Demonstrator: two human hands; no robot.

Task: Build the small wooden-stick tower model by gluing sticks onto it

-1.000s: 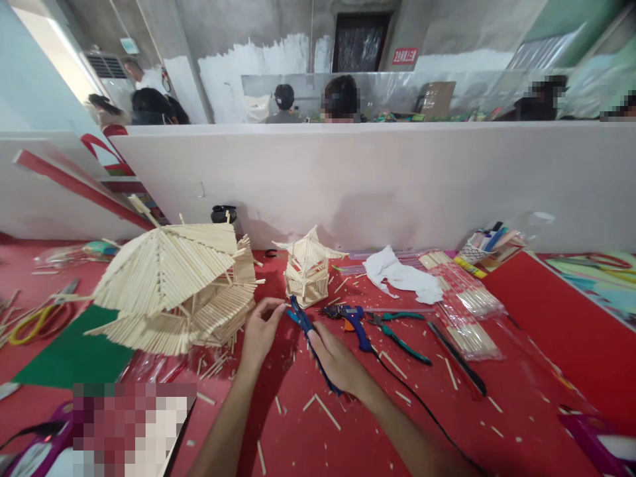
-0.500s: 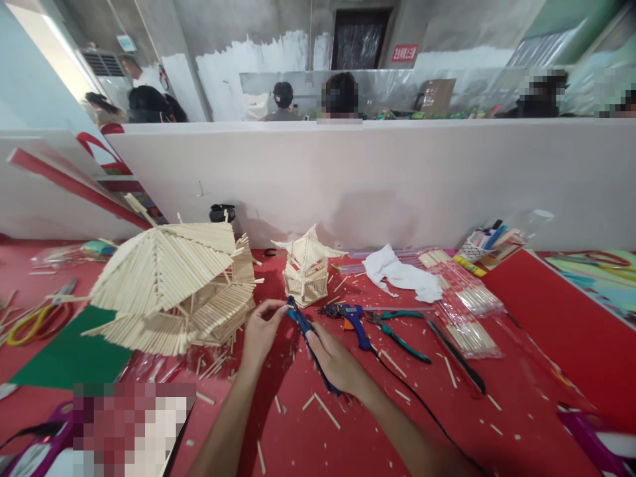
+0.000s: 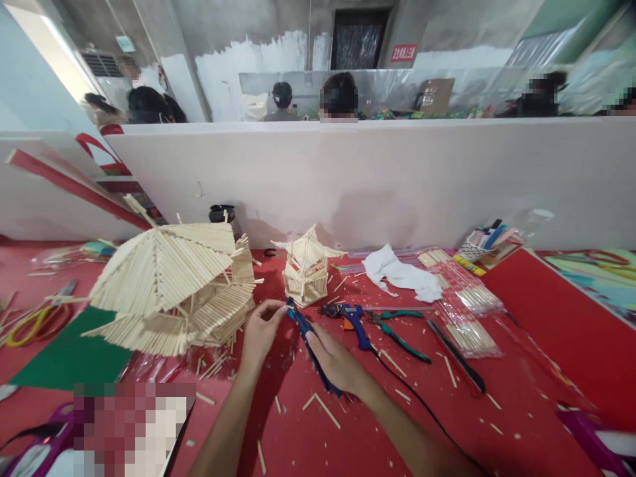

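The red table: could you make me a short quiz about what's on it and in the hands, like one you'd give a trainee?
1. Multiple choice: what holds the blue tool?
A) Left hand only
B) Right hand
C) Neither hand

2. True or false: the glue gun lies between the blue tool and the green pliers.

3. Fill in: seen from the head camera, the small model stands to the ____ of the big model.

Key: 1. B; 2. true; 3. right.
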